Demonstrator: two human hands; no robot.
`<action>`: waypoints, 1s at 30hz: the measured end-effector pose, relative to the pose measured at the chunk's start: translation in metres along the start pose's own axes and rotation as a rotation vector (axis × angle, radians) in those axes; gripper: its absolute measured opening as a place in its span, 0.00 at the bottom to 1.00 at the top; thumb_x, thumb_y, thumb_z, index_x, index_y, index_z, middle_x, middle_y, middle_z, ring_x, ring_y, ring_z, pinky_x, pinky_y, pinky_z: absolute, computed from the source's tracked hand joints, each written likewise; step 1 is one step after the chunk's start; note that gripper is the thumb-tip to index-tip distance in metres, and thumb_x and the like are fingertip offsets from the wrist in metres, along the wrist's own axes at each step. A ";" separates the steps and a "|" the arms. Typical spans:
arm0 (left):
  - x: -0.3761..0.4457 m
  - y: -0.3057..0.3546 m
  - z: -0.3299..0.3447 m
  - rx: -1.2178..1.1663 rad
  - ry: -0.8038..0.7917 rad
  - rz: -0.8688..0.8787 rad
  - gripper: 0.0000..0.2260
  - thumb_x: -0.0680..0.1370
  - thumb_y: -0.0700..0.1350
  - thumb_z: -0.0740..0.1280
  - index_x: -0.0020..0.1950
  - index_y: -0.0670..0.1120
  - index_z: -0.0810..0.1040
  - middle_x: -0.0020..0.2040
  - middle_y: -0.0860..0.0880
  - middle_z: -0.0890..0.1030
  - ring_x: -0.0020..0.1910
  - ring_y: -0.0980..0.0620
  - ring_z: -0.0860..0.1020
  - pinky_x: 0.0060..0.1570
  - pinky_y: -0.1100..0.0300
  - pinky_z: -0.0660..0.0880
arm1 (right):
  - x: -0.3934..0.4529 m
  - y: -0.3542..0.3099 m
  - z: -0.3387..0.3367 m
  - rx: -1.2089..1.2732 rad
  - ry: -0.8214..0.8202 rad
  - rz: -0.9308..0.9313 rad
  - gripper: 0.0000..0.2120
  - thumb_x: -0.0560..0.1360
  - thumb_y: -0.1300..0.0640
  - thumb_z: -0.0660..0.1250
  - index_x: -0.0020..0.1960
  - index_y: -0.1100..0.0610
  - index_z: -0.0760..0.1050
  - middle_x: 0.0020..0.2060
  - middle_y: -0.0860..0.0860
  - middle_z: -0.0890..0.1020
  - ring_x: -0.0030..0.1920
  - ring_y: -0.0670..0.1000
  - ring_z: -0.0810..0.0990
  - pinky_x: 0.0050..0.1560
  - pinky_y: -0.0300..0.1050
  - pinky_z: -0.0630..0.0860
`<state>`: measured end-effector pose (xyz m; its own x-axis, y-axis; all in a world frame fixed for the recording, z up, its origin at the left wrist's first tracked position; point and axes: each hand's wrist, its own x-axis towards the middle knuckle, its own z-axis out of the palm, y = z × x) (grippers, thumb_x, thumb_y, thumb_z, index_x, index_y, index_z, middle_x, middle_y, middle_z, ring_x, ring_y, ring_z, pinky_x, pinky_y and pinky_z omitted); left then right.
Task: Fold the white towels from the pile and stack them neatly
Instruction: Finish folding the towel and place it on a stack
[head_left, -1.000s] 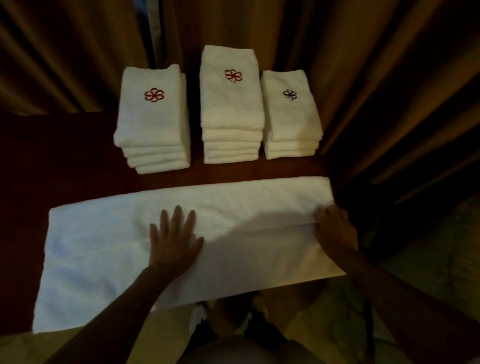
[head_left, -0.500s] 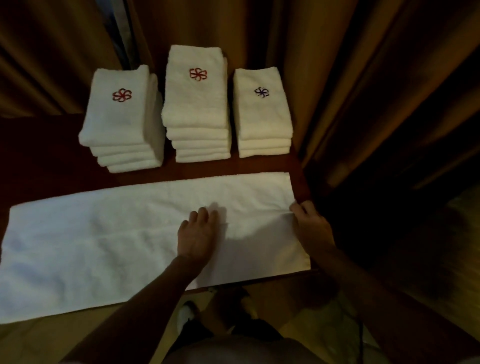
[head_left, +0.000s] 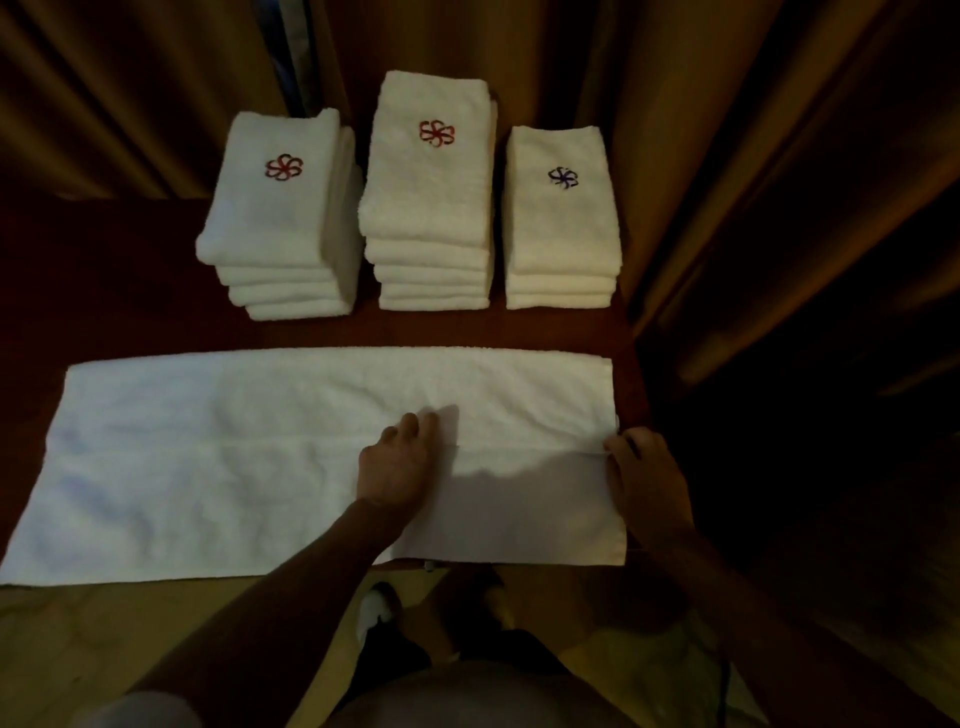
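Note:
A long white towel (head_left: 208, 462) lies flat across the dark table, folded lengthwise, its near edge hanging over the front. My left hand (head_left: 397, 462) rests on its middle with the fingers curled together, pressing at the fold line. My right hand (head_left: 644, 478) pinches the towel's right end at the fold. Behind the towel stand three stacks of folded white towels: a left stack (head_left: 275, 208) with a red flower mark, a taller middle stack (head_left: 431, 176) with a red mark, and a right stack (head_left: 561, 208) with a purple mark.
The dark red table (head_left: 104, 291) ends just right of the towel and stacks. Brown curtains (head_left: 727, 130) hang close behind and to the right. My legs and a white shoe (head_left: 374, 608) show below the front edge, over a tan floor.
My left hand slid right along the towel and its spread fingers curled together. My right hand stayed at the towel's right end. The view swung sideways and back.

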<state>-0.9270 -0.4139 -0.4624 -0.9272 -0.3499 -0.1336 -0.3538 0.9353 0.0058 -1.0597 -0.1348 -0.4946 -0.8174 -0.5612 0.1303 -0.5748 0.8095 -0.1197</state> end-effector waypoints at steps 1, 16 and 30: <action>0.000 -0.001 -0.001 -0.020 -0.018 -0.003 0.25 0.78 0.50 0.69 0.71 0.43 0.66 0.56 0.42 0.76 0.43 0.44 0.80 0.31 0.54 0.71 | 0.000 0.000 -0.001 -0.006 -0.002 -0.011 0.11 0.67 0.64 0.77 0.48 0.62 0.80 0.47 0.61 0.79 0.46 0.64 0.80 0.38 0.55 0.81; 0.018 -0.016 0.002 0.088 0.218 0.155 0.13 0.67 0.44 0.76 0.47 0.41 0.79 0.42 0.41 0.79 0.39 0.42 0.76 0.36 0.51 0.73 | 0.013 -0.079 0.007 -0.054 -0.175 -0.042 0.27 0.78 0.41 0.51 0.70 0.54 0.71 0.70 0.62 0.70 0.70 0.64 0.67 0.68 0.62 0.68; 0.004 -0.061 0.017 -0.119 0.312 -0.012 0.12 0.73 0.49 0.65 0.53 0.44 0.76 0.49 0.43 0.77 0.44 0.44 0.75 0.41 0.53 0.72 | 0.042 -0.197 0.023 0.014 -0.287 -0.164 0.31 0.78 0.38 0.53 0.77 0.52 0.64 0.76 0.63 0.63 0.75 0.68 0.60 0.69 0.72 0.59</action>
<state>-0.9074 -0.4712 -0.4806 -0.9094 -0.3771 0.1757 -0.3595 0.9248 0.1246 -0.9816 -0.3215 -0.4886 -0.6900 -0.7114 -0.1333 -0.6987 0.7028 -0.1341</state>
